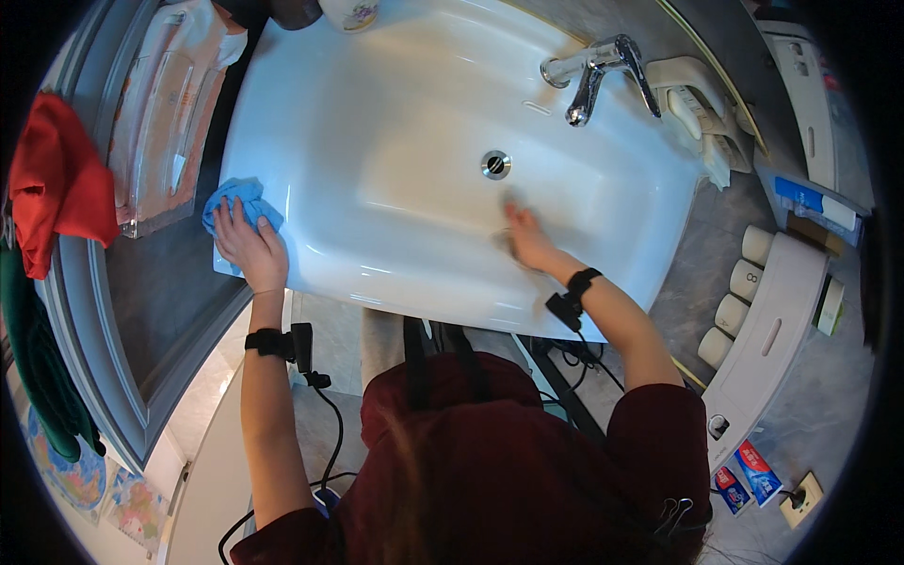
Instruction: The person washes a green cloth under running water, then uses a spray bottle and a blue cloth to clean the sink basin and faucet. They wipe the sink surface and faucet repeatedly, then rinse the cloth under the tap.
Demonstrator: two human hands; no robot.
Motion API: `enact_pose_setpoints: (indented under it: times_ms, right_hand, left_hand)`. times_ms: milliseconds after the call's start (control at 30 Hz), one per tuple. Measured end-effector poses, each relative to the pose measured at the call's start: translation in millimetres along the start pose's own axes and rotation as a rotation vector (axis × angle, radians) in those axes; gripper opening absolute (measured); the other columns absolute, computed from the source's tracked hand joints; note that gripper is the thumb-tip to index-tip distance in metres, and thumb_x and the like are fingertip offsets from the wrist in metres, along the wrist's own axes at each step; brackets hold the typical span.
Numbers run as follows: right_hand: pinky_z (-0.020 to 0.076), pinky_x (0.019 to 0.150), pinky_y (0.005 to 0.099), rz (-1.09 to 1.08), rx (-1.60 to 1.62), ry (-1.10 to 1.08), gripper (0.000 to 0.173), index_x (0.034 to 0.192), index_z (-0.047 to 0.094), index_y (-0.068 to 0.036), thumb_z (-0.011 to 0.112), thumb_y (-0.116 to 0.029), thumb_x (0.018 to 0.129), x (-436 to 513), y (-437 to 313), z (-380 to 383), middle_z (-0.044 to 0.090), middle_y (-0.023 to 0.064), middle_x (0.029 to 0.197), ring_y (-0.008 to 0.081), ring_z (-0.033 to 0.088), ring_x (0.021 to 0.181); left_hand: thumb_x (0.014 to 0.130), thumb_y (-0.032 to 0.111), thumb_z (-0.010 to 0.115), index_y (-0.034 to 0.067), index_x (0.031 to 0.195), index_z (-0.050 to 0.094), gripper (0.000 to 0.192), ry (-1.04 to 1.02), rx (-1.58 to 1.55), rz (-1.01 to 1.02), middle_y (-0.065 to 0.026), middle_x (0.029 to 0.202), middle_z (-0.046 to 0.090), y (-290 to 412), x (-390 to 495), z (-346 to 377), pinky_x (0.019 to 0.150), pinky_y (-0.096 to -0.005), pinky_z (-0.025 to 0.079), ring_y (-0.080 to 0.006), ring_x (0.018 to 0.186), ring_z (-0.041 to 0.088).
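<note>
My left hand [253, 246] lies palm down on a crumpled blue cloth [239, 198], pressing it against the left rim of a white ceramic sink [318, 141]. The fingers spread over the cloth. Inside the basin, my right hand [531, 240] is low over the bottom, just below the metal drain [496, 164]. It is blurred by motion, and nothing shows in its fingers. Whether those fingertips touch the ceramic is hard to make out. A chrome faucet [590, 70] stands at the sink's back right.
Packaged goods [169, 113] sit left of the sink, near a red cloth [60, 176] and a dark green cloth [46, 360]. A white wall holder [770, 304] with several cups and toothpaste tubes [758, 470] is at right. Cables [575, 353] hang below the front rim.
</note>
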State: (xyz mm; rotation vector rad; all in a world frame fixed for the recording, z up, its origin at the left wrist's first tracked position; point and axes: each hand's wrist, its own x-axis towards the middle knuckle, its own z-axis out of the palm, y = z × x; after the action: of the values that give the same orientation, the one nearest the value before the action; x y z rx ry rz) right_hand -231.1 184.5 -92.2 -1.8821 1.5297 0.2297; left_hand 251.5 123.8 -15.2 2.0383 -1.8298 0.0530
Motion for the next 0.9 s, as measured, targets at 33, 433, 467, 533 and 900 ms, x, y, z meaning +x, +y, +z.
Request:
enact_pose_setpoints:
  times_ms: [33,433,467,533,900]
  right_hand:
    - [0.0392,0.096,0.0473,0.149,-0.025,0.055,0.068,0.145,0.017,-0.004,0.052,-0.009,0.087,-5.3,19.2,-2.8,0.041,0.0279,0.121,0.0426,0.045,0.109]
    - [0.0403,0.096,0.0427,-0.214,0.032,0.008,0.073,0.143,0.024,-0.005,0.058,-0.002,0.078,22.6,-5.6,-4.2,0.041,0.0211,0.119,0.0386,0.044,0.109]
    - [0.0404,0.096,0.0432,-0.167,0.049,-0.062,0.071,0.143,0.024,-0.006,0.054,0.002,0.079,12.0,1.9,-9.0,0.041,0.0205,0.121,0.0397,0.044,0.11]
    - [0.0399,0.097,0.0446,0.027,-0.14,-0.073,0.073,0.145,0.021,-0.008,0.055,0.0,0.081,-5.8,26.7,-20.1,0.04,0.022,0.123,0.0408,0.043,0.113]
    - [0.0405,0.094,0.0442,-0.096,0.021,0.105,0.063,0.144,0.025,-0.007,0.047,0.0,0.085,48.4,10.4,-1.7,0.043,0.021,0.116,0.0387,0.045,0.107]
  left_hand:
    - [0.094,0.03,0.039,0.001,0.135,0.038,0.05,0.001,-0.003,-0.004,-0.018,0.145,0.034,-0.1,-0.1,0.2,0.108,-0.0563,0.012,-0.0372,0.137,0.023]
    - [0.097,0.03,0.036,-0.001,0.136,0.037,0.051,0.015,0.007,0.026,-0.0198,0.145,0.033,-0.3,0.7,1.6,0.108,-0.055,0.012,-0.0397,0.137,0.023]
    - [0.097,0.03,0.036,-0.002,0.137,0.036,0.05,0.016,0.016,0.035,-0.0196,0.146,0.032,-0.3,0.7,1.3,0.109,-0.0545,0.012,-0.0393,0.137,0.022]
    - [0.097,0.03,0.036,-0.001,0.137,0.036,0.051,0.01,0.021,0.035,-0.0195,0.146,0.032,-0.6,0.3,1.0,0.109,-0.0547,0.012,-0.0391,0.137,0.022]
    - [0.097,0.029,0.038,-0.001,0.137,0.035,0.05,-0.003,0.023,0.034,-0.0208,0.145,0.032,1.3,1.2,-0.5,0.108,-0.0562,0.013,-0.0403,0.137,0.022]
